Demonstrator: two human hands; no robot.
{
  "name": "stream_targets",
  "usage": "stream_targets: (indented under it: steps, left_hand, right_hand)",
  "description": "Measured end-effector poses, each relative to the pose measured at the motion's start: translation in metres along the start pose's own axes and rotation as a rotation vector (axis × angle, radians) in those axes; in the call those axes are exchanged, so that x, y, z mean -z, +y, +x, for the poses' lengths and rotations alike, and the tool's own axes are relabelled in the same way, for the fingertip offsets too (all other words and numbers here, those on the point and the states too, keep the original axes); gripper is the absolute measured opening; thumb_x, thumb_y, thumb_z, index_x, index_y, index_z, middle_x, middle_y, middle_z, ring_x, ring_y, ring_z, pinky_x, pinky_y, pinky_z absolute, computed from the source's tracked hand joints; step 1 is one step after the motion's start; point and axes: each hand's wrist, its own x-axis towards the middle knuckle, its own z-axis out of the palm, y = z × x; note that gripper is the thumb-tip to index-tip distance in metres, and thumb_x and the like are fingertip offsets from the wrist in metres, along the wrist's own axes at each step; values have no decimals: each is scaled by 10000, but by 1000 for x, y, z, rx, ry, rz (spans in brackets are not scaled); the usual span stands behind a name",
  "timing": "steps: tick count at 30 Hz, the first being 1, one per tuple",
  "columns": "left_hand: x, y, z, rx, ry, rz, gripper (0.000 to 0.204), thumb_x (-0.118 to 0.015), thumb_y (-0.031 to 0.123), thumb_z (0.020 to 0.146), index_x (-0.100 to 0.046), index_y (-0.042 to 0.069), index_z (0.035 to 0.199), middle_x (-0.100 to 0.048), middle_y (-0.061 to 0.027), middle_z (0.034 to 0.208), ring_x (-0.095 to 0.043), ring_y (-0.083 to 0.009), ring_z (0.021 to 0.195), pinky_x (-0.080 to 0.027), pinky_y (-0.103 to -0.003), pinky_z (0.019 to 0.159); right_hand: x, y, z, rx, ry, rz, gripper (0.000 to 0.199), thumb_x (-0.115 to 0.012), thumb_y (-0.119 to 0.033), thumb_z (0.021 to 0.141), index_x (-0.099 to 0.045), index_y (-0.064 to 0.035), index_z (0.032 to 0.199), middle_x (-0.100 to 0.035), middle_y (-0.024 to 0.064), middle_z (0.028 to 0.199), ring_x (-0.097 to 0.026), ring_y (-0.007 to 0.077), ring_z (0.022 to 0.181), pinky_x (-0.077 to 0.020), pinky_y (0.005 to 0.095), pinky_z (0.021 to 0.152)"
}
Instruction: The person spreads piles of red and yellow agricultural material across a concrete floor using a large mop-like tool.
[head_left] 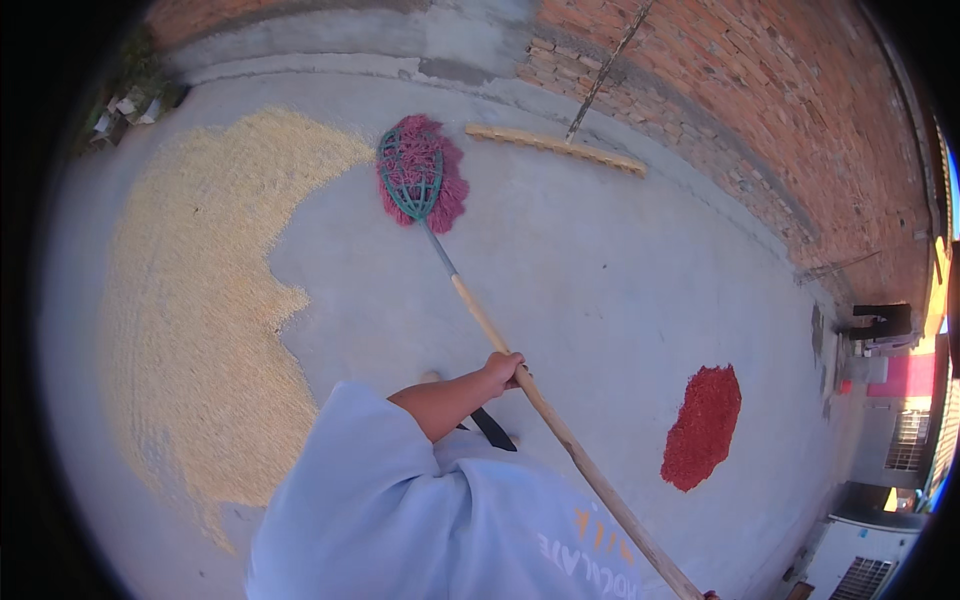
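Observation:
My left hand [505, 372] is wrapped round the wooden handle of a long mop [553, 419]. At the far end, the mop's head [420, 172] of pink-purple strands in a teal plastic frame rests on the concrete. The handle slants down to the lower right edge, where only a sliver of my right hand [711, 596] shows at it. A wide layer of pale yellow grain [210, 300] lies to the left of the mop.
A wooden rake [556, 150] stands with its long toothed bar on the ground by the brick wall [760, 90]. To the right is a red heap [703, 428] of small pieces. Dark cloth [880, 322] hangs farther right. Boxes and plants [125, 108] occupy the far left corner.

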Motion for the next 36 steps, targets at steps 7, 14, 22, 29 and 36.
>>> stream_targets:
  steps: [7, 14, 22, 29, 36]
  left_hand:
    - [12, 51, -19, -61, 89, 37, 204, -491, 125, 767, -438, -35, 880, -544, -133, 823, -602, -249, 671, -536, -347, 589]
    - [-61, 103, -44, -91, -184, 83, 173, -525, 149, 750, -489, -3, 823, -551, -112, 787, -594, -216, 678, -526, -329, 623]
    - [-133, 184, 7, -250, -241, -6, 171, -534, 174, 737, -488, 26, 808, -522, -74, 743, -568, -192, 674, -504, -329, 652]
    - [-157, 180, -2, -188, -130, -114, 173, -496, 163, 768, -454, 13, 842, -499, -91, 807, -553, -203, 721, -498, -325, 666]
    - [-169, 176, -30, -130, -59, -154, 172, -486, 140, 788, -450, -9, 864, -514, -110, 840, -565, -235, 803, -483, -354, 767]
  right_hand:
    - [-42, -27, 6, -707, 108, 638, 195, -553, -260, 730, -538, -98, 624, -475, 42, 575, -468, 167, 582, -393, 343, 614]
    - [-35, -77, 59, -558, 330, 728, 160, -573, -276, 719, -550, -128, 662, -497, 8, 580, -494, 156, 584, -407, 312, 601]
    - [-137, -223, 100, -133, 330, 1154, 133, -477, -184, 773, -498, -140, 650, -457, -35, 567, -462, 119, 514, -380, 243, 512]
    - [-195, -163, 213, -15, 132, 1314, 66, -504, -190, 802, -515, -125, 800, -429, -63, 529, -433, 68, 480, -355, 218, 498]
    - [-248, -84, 264, -284, 263, 1014, 185, -442, -129, 823, -535, 18, 887, -339, 16, 540, -366, 111, 478, -424, 251, 625]
